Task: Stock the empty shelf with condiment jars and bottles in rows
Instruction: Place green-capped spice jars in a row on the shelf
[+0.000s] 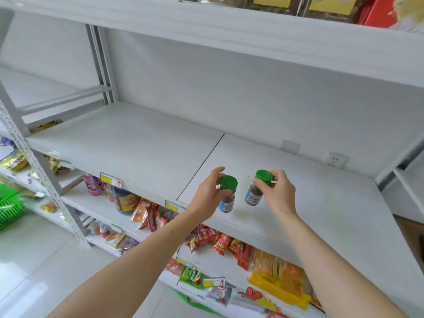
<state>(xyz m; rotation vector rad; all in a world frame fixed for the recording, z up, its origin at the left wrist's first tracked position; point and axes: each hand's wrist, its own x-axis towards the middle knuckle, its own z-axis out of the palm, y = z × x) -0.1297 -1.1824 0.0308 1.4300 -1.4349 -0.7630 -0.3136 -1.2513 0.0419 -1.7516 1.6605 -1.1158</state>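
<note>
Above the white shelf, toward its front edge at about 5 o'clock, the left hand and right hand each pinch a green-capped spice jar by its lid, blue-and-white labels unreadable.

Two jars, one left of the other, stand near the front of the shelf, right of frame centre; snack packets lie on the shelf below.

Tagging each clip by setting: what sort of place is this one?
Most likely a small grocery shop. White metal shelving carries yellow price tags on its edges, packaged snacks fill the lower shelves, and a green shopping basket sits at left.
</note>
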